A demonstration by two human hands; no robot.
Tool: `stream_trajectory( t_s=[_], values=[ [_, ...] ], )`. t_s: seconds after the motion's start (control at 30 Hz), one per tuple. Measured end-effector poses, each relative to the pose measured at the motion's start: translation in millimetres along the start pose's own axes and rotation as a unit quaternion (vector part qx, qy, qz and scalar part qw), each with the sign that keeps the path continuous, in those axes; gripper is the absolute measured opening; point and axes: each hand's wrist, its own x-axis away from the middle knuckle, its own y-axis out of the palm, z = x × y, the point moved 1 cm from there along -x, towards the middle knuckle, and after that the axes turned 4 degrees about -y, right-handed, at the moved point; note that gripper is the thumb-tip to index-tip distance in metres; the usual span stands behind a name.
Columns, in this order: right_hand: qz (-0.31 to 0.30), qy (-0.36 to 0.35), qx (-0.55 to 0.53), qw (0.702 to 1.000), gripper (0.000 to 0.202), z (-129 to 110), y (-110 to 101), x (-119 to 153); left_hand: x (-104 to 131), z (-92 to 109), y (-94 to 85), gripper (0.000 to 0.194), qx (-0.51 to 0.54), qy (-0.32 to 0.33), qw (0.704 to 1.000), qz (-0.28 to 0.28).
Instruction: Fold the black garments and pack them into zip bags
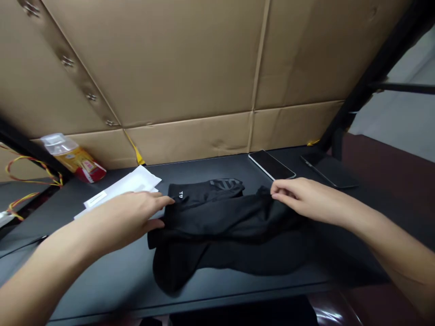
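A black garment [231, 222] with small white letters and a grey print lies partly folded on the dark table [142, 280]. At its left edge is my left hand [136, 217], thumb and fingers apart, the fingertips at the cloth near the letters. My right hand [295, 194] pinches the upper right part of the garment, fingers closed on the fabric. The lower layer of cloth spreads toward the table's front edge.
White paper packets [125, 185] lie behind my left hand. A plastic bottle [73, 156] rests at the back left near yellow-red wires [34, 158]. Two phones, one pale-edged [272, 165] and one dark [328, 170], lie at the back right. Cardboard [186, 59] lines the back.
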Motion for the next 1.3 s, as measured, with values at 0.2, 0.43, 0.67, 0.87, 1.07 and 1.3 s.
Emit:
stream_trajectory(
  t_s=[0.2, 0.43, 0.67, 0.87, 1.07, 1.3],
  values=[
    [-0.112, 0.024, -0.017, 0.993, 0.04, 2, 8, -15, -56, 82, -1.0, 0.028, -0.03, 0.114, 0.993, 0.012],
    [0.001, 0.02, 0.168, 0.986, 0.049, -10, 37, 35, -87, 106, 53.2, 0.023, 0.077, 0.122, 0.99, 0.005],
    [0.029, 0.025, 0.118, 0.992, 0.025, -29, 54, 36, -80, 103, 67.4, 0.025, 0.162, 0.117, 0.977, 0.07],
    [0.037, 0.057, 0.12, 0.99, 0.013, -58, 31, 18, -74, 103, 56.4, 0.036, 0.186, 0.135, 0.97, 0.073],
    [0.038, -0.07, 0.104, 0.991, 0.023, -142, 56, -8, -72, 51, 24.9, 0.045, 0.151, 0.066, 0.984, 0.066],
    [-0.021, -0.087, -0.2, 0.976, 0.035, -125, 65, 5, -68, 12, 39.5, 0.035, 0.133, 0.04, 0.986, 0.094]
  ],
)
